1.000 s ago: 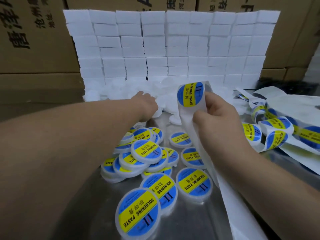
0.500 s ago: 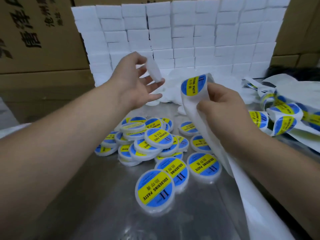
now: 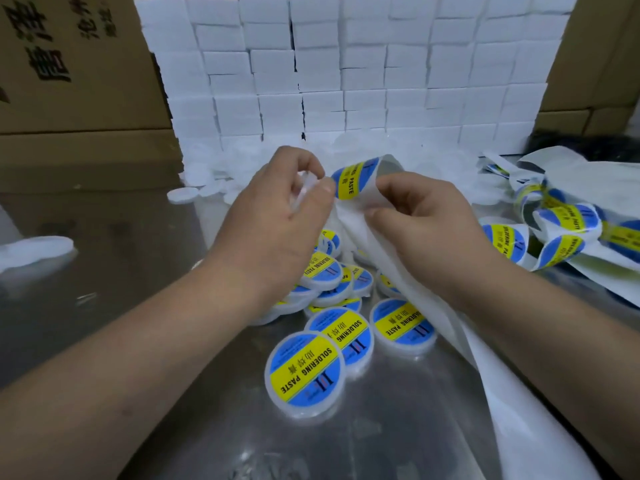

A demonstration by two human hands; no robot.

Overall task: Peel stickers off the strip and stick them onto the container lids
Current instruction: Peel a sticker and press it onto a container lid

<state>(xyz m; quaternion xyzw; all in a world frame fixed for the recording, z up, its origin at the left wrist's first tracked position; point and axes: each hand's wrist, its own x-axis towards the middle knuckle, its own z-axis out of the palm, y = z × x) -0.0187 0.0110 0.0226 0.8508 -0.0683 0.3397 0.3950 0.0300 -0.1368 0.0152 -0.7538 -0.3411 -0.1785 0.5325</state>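
My right hand (image 3: 426, 216) pinches the white backing strip (image 3: 485, 344), which runs down to the lower right. A round blue and yellow sticker (image 3: 353, 180) curls off the strip's top end. My left hand (image 3: 277, 216) holds a plain white container lid (image 3: 303, 188) in its fingers, and its thumb and forefinger touch the sticker's left edge. Below the hands lies a pile of labelled lids (image 3: 329, 278), with three lying flat in front, the nearest one (image 3: 304, 372) facing up.
Plain white lids (image 3: 221, 168) are heaped at the back of the steel table (image 3: 138, 271), in front of a wall of white boxes (image 3: 346, 81). Cardboard cartons (image 3: 69, 64) stand behind. More sticker strip (image 3: 568, 233) lies tangled at the right. A single lid (image 3: 183, 195) sits apart.
My left hand picked a plain lid from the back heap, lifted it, and brought it to the sticker at the strip's top. My right hand stayed on the strip.
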